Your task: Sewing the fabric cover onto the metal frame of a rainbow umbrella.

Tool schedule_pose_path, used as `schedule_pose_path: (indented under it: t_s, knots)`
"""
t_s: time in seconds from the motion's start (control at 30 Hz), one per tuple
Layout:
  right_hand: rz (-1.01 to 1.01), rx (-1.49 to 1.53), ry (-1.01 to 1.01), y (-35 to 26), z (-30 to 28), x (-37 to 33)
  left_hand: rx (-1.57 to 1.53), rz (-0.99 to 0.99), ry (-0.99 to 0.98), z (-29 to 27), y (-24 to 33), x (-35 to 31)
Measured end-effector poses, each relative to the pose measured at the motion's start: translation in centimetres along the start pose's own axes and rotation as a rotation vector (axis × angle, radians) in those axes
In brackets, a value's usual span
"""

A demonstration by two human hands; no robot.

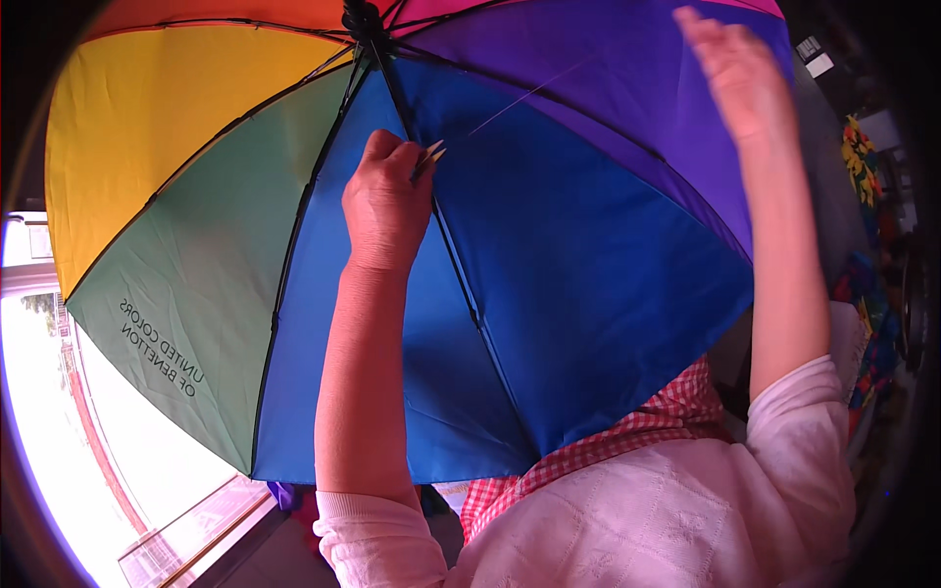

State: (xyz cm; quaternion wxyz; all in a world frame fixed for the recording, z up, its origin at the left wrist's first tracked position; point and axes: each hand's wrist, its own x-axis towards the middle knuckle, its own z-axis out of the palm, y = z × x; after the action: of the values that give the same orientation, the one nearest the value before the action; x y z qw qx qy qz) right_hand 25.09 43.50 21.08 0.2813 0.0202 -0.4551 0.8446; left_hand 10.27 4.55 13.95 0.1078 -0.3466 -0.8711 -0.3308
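Umbrella: an open rainbow umbrella (549, 245) seen from its inside, filling most of the view; panels run orange, yellow, green, blue, deeper blue, purple and pink around the hub.
Hub: the black hub (365, 20) sits at the top edge, with thin black ribs fanning out from it along the panel seams.
Rib: one black rib (461, 284) runs down from the hub between the two blue panels, passing the left hand.
Left hand: the left hand (385, 201) is raised against the blue panel just below the hub, back of the hand toward the camera; its fingers are curled together and pinched on a small pale tool at the rib.
Tool: the tool (432, 152) shows only as two short light tips sticking out past the fingers, touching the rib; what kind it is cannot be told.
Thread: a fine pale thread (520, 100) runs up and right from the tool across the blue and purple panels.
Right hand: the right hand (735, 73) is lifted high near the purple panel by the top right edge, fingers loosely together and slightly bent; whether it grips the thread cannot be told, since it is blurred.
Sleeves: pale pink sleeves (784, 431) are pushed up both forearms.
Cloth: a red and white checked cloth (627, 436) lies under the umbrella's lower edge.
Window: a bright window (59, 431) fills the lower left.
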Motion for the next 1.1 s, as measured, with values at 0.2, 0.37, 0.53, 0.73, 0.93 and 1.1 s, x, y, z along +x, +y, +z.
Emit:
schedule_pose_path:
  t_s: [0.2, 0.37, 0.53, 0.73, 0.93, 1.1]
  knots:
    - [-0.393, -0.405, 0.555, -0.5, 11.4, -2.5, 0.047, -0.034, -0.133, -1.0, 0.6, 1.0]
    - [-0.445, -0.458, 0.478, -1.5, 13.2, -4.7, 0.073, 0.093, -0.265, -5.0, -0.5, 1.7]
    - [-0.469, -0.43, 0.546, -0.9, 13.7, -5.9, 0.4, 0.227, -0.451, -5.3, 0.4, 1.7]
    - [-0.458, -0.445, 0.594, -1.7, 14.9, -6.6, 0.656, 0.265, -0.544, -4.1, 3.0, 2.3]
    - [-0.035, -0.533, -0.004, 0.2, 11.4, -9.7, 0.213, -0.167, -0.477, -3.5, 3.2, -2.9]
    - [0.372, -0.667, -0.252, 11.2, 12.4, -19.6, 0.33, -0.41, -0.562, 1.5, 4.9, -11.7]
